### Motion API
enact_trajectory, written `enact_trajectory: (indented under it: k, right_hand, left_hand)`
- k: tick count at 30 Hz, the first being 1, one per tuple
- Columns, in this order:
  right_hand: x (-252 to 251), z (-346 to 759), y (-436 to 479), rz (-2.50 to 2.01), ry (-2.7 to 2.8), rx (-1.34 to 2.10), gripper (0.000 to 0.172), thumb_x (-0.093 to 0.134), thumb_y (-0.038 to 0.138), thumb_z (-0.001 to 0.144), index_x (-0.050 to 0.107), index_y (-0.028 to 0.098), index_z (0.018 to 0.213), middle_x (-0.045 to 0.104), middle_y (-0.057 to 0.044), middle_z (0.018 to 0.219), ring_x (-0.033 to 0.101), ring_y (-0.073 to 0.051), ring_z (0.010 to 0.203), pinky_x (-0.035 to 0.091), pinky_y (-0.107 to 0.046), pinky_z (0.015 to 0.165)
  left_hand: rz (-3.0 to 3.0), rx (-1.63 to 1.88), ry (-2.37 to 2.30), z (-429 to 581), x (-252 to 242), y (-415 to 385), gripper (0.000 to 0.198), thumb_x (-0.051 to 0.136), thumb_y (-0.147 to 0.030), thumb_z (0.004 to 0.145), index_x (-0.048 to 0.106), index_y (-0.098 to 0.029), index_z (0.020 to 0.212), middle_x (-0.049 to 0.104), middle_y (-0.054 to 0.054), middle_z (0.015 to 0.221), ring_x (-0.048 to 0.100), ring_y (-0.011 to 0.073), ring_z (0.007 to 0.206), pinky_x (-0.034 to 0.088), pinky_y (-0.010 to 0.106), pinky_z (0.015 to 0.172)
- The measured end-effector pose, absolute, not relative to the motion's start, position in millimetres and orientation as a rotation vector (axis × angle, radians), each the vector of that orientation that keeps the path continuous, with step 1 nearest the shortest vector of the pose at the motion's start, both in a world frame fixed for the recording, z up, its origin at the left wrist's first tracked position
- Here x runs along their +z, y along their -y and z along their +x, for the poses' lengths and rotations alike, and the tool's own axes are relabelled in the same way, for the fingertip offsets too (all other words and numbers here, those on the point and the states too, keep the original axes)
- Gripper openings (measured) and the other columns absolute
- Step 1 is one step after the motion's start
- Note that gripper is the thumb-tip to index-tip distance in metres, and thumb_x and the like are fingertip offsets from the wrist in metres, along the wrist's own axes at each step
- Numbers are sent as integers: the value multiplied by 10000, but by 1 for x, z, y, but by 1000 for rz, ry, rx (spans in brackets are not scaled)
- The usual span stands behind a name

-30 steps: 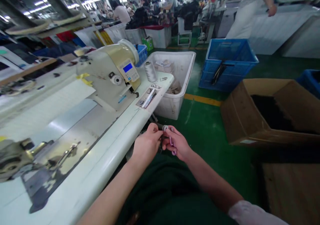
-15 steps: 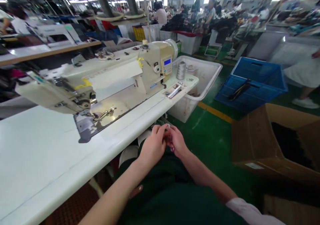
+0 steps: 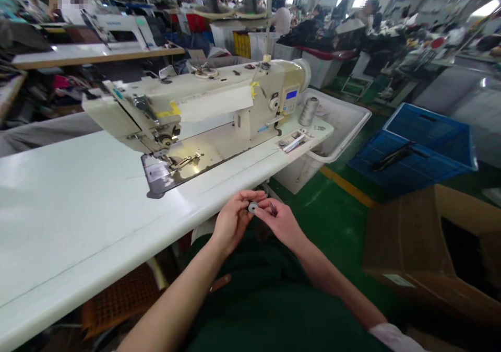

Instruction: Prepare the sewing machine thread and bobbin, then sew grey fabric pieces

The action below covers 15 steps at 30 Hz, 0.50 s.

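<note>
A small round grey bobbin (image 3: 253,207), with a dark hole at its centre, is held between my two hands in front of the table edge. My left hand (image 3: 231,219) is closed on its left side, fingers curled behind it. The thumb of my right hand (image 3: 282,223) presses the bobbin from the right. A thin dark pointed thing (image 3: 273,209) sticks out between my right fingers; its kind is unclear. Beyond my hands stands a cream sewing machine (image 3: 242,125) on the white table (image 3: 78,211), its presser foot (image 3: 183,161) to the left.
A grey thread cone (image 3: 309,112) stands at the table's right end, above a white bin (image 3: 352,125). Farther right are a blue crate (image 3: 410,143) and an open cardboard box (image 3: 407,237) on the green floor. Beneath the table is a woven seat (image 3: 117,300).
My view has swung left, so the machine sits further right. My hands have turned and parted slightly, bringing the bobbin's flat face into view. The purple bit by my right hand no longer shows.
</note>
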State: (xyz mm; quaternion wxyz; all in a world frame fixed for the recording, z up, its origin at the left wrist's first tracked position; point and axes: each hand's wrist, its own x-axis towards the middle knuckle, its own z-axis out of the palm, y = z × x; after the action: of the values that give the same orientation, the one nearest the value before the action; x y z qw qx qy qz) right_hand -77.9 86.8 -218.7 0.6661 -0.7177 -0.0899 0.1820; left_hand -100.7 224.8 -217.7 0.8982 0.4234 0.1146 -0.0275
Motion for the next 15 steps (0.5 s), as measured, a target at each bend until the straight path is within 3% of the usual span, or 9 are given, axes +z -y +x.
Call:
enact_trajectory:
  k: [4,10,15]
  right_hand:
    - [-222,-75,-90,-1612,136,399,280,747,423,704,606,182,729,520,30,600,449,-104,540,362,-232,514]
    - [-218,-73,-82,-1585,140,430,316,735,462,720,603,175,722,557,15,613,464,-105,534,359,-234,506]
    - [-213,-71,-81,-1581,114,386,357,721,503,724,589,174,678,519,28,548,448,-97,498,344,-222,477]
  left_hand:
    - [1000,-55,-125,-108,-216,-223,238,579,-181,796,698,-142,999,683,101,1165,625,246,1096,415,400,1053]
    - [1210,-10,20,-111,-210,-228,383,669,-205,817,608,-183,1194,573,105,1360,484,272,1306,312,440,1148]
    - [1148,38,6,-109,-204,-224,332,679,-158,800,572,-187,1113,537,109,1402,489,256,1311,314,446,1153]
